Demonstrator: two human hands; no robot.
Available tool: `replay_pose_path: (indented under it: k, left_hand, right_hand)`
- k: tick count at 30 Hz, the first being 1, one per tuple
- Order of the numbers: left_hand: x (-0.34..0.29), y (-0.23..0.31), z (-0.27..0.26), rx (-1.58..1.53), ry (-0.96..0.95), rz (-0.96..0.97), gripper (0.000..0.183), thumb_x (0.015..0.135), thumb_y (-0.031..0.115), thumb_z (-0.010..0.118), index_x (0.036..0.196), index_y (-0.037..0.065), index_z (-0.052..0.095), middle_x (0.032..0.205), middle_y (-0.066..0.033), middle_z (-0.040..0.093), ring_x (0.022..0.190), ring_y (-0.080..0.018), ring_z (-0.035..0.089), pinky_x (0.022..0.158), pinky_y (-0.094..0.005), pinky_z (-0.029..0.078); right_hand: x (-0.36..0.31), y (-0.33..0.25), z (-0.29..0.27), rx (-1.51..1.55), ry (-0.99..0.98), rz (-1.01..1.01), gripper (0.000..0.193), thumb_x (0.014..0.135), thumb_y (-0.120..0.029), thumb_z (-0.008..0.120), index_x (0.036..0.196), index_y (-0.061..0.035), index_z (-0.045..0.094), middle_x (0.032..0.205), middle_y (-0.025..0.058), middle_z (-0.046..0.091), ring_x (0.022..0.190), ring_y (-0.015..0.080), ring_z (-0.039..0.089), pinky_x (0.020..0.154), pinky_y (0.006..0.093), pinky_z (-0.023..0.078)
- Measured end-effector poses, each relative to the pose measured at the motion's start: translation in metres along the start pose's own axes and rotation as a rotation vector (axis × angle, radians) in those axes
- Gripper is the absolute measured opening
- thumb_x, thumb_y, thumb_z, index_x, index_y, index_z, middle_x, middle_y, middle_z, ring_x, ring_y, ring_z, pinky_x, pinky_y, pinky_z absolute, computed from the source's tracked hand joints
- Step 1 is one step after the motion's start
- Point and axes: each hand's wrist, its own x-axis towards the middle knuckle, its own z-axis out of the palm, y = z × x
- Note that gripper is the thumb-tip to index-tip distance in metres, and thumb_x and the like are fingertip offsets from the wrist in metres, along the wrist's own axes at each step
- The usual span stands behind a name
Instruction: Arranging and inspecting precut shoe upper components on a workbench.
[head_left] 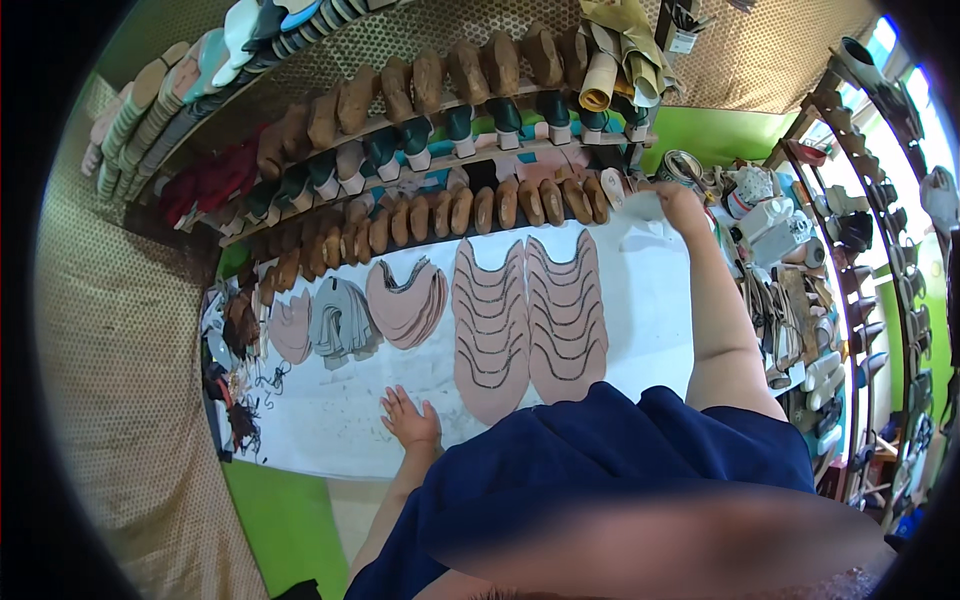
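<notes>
My left hand (410,418) lies flat on the white worktable (320,425), fingers spread and holding nothing. At the far right of the table my right hand (683,208) is closed on the edge of a pale greyish-white piece (641,207), whose exact kind I cannot make out. Between my hands lie two columns of overlapping pink U-shaped shoe pieces (490,385) with dark edging along their curves. Left of these are a pile of pink curved pieces (405,310), a stack of grey ones (342,318) and a smaller pink pile (291,328).
Wooden shoe lasts (461,212) stand in a row along the table's back edge, with more lasts (466,75) on the shelf above. Dark scraps (243,420) lie at the left end. Stacked shoe parts (785,230) crowd the right side, before a shoe rack (868,285).
</notes>
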Motion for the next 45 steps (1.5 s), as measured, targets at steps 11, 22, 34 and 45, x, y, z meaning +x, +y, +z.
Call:
replay_pose_path:
  k: [11, 22, 34, 45]
  left_hand:
    - [-0.002, -0.001, -0.003, -0.002, -0.016, -0.023, 0.080, 0.089, 0.038, 0.059, 0.157, 0.009, 0.028, 0.167, -0.0140, 0.018, 0.154, -0.0360, 0.011, 0.121, -0.0583, 0.008]
    - [-0.002, -0.004, 0.000, 0.015, 0.003, -0.010, 0.080, 0.089, 0.038, 0.059, 0.156, 0.008, 0.029, 0.166, -0.0149, 0.019, 0.154, -0.0373, 0.012, 0.120, -0.0600, 0.009]
    - [0.001, -0.005, 0.003, 0.028, -0.006, 0.006, 0.080, 0.090, 0.040, 0.056, 0.157, 0.008, 0.027, 0.167, -0.0152, 0.018, 0.154, -0.0372, 0.011, 0.120, -0.0597, 0.009]
    - [0.001, -0.005, 0.000, 0.001, -0.012, -0.015, 0.082, 0.089, 0.041, 0.057, 0.157, 0.009, 0.027, 0.167, -0.0149, 0.017, 0.154, -0.0381, 0.011, 0.120, -0.0597, 0.008]
  right_hand:
    - [-0.106, 0.018, 0.093, -0.077, 0.075, -0.114, 0.029, 0.086, 0.002, 0.052, 0.106, -0.0093, 0.069, 0.109, 0.0141, 0.070, 0.107, 0.0342, 0.065, 0.108, 0.0447, 0.046]
    - [-0.164, 0.021, 0.134, -0.061, -0.084, -0.068, 0.036, 0.086, -0.007, 0.063, 0.121, -0.0135, 0.070, 0.133, 0.0092, 0.065, 0.127, 0.0287, 0.058, 0.114, 0.0461, 0.038]
    - [-0.164, 0.033, 0.144, -0.178, -0.032, -0.141, 0.027, 0.085, -0.002, 0.061, 0.111, -0.0020, 0.068, 0.115, 0.0157, 0.070, 0.110, 0.0334, 0.065, 0.105, 0.0438, 0.049]
    - [-0.143, -0.029, 0.141, -0.178, 0.065, -0.085, 0.022, 0.082, -0.008, 0.069, 0.103, -0.0037, 0.067, 0.114, 0.0141, 0.067, 0.110, 0.0343, 0.061, 0.100, 0.0435, 0.048]
